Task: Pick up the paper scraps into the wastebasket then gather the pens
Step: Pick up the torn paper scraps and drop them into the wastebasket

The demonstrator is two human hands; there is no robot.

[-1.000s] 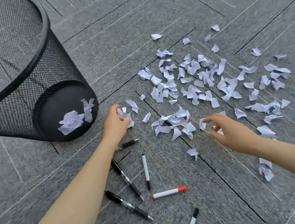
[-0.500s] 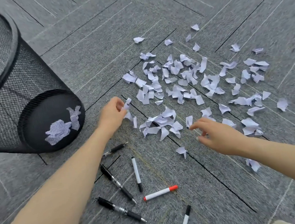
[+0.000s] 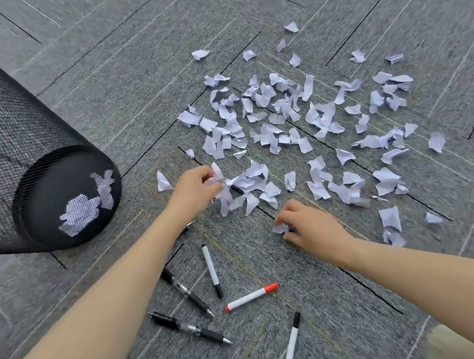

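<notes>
Black mesh wastebasket (image 3: 21, 162), crumpled paper scraps (image 3: 281, 115), rough carpet (image 3: 129, 73).

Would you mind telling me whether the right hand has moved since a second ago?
Yes. The right hand has drawn back toward the person, off the scrap pile and nearer the red-capped marker, now pinching a scrap.

Grey carpet tiles (image 3: 136, 81) are laid across the floor, separated by dark seams. Beige fabric (image 3: 452, 343) is seen at the bottom edge.

We see a grey carpet-tile floor (image 3: 270, 13), tiles laid at angles, dark seams between them, pale thin stripes, soft even light.
</notes>
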